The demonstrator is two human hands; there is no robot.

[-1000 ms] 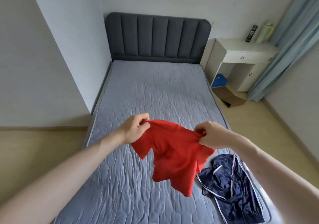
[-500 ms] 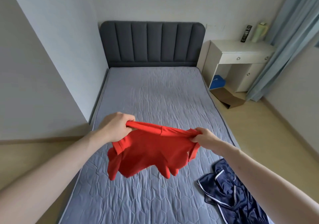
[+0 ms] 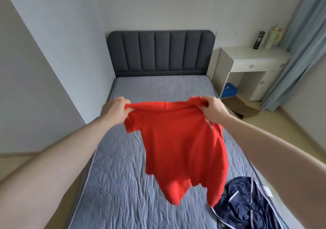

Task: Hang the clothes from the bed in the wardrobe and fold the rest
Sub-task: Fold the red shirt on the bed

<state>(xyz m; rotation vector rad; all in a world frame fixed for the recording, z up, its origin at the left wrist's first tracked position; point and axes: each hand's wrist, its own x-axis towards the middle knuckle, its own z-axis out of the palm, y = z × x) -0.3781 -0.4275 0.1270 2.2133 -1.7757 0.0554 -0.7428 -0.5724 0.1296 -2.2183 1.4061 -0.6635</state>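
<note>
The fingers of the left hand [image 3: 115, 108] are curled tight round one shoulder of the red shirt [image 3: 181, 144], and those of the right hand [image 3: 212, 108] pinch the other shoulder beside the collar, so the shirt hangs spread in the air above the grey bed [image 3: 123, 184], its hem free and uneven. To do this step well, the person should keep both grips level and the top edge taut, letting the cloth fall straight before laying it flat or carrying it to a hanger. The navy garment [image 3: 250, 205] lies crumpled at the bed's near right corner, just beside the hanging hem, and waits its turn.
</note>
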